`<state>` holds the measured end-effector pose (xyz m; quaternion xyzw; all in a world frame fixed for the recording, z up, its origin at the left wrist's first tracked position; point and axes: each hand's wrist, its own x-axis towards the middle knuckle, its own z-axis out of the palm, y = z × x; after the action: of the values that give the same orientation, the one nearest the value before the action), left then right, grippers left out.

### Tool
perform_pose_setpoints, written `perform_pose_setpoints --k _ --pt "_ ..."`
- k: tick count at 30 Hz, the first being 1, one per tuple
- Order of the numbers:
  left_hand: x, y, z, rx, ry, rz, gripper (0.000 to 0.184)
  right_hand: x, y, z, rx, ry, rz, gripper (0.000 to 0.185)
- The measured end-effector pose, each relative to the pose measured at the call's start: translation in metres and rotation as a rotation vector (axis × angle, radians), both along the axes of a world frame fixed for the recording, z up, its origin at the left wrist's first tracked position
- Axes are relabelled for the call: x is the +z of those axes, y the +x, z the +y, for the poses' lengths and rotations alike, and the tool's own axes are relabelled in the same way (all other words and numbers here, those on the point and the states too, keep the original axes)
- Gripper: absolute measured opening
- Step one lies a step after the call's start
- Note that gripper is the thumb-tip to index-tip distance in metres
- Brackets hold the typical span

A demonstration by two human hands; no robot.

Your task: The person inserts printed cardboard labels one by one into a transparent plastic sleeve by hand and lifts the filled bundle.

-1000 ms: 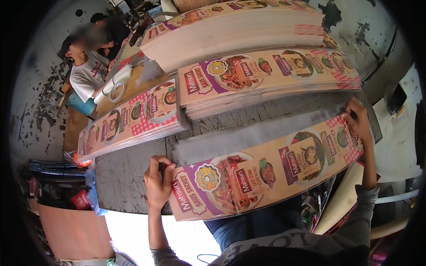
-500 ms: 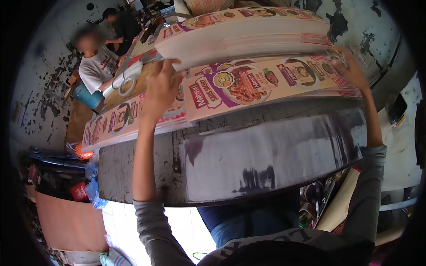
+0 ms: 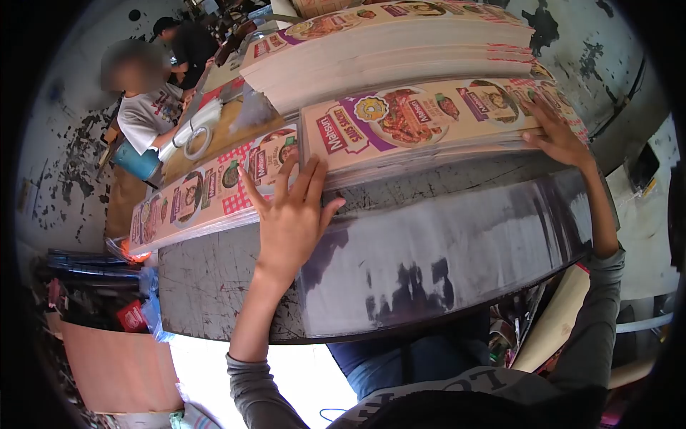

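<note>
A stack of long printed sheets (image 3: 421, 118), marked "Mahsuri", lies across the dark table. At its left end my left hand (image 3: 293, 200) rests with fingers spread, the fingertips at the stack's front left corner. My right hand (image 3: 557, 136) lies flat over the right part of the same stack, fingers stretched out. Left of it sits a second printed stack (image 3: 207, 186), its right end close to my left fingers. Nearer my body is a pile of clear plastic sleeves (image 3: 429, 257), touched by neither hand.
Behind stands a taller pile of printed sheets (image 3: 393, 46). A person in a white shirt (image 3: 146, 114) sits at the far left, with another in dark clothes (image 3: 191, 53) beyond. A white roll or strap bundle (image 3: 196, 132) lies on the table near them.
My left hand has come down from above the stack's far left corner to its near left corner. My right hand has moved nearer and left, onto the stack's top.
</note>
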<state>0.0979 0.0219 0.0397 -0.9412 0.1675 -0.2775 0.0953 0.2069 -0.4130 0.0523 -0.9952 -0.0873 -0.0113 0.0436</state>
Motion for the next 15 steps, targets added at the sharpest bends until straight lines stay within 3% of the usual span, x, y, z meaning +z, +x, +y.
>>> perform_pose_setpoints --k 6,8,10,12,14,15 --pt "-0.01 -0.001 0.0 0.079 0.012 0.009 0.059 0.004 -0.015 0.02 0.013 -0.118 -0.121 0.063" --pt "-0.011 -0.001 -0.001 0.083 0.001 0.008 0.058 0.002 -0.019 0.028 0.234 0.199 -0.365 0.048" --pt "-0.012 -0.003 -0.001 0.045 -0.038 0.007 0.054 0.02 -0.063 0.082 0.37 0.766 -0.169 0.033" --pt "-0.011 -0.004 -0.003 0.03 -0.047 -0.006 0.052 0.025 -0.108 0.117 0.557 1.308 0.288 0.031" --pt "-0.01 -0.004 -0.005 0.005 -0.065 -0.023 0.049 0.036 -0.151 0.154 0.736 1.665 0.855 0.025" --pt "-0.009 -0.005 -0.005 0.008 -0.044 -0.041 0.046 0.034 -0.163 0.161 0.901 1.638 1.021 0.026"
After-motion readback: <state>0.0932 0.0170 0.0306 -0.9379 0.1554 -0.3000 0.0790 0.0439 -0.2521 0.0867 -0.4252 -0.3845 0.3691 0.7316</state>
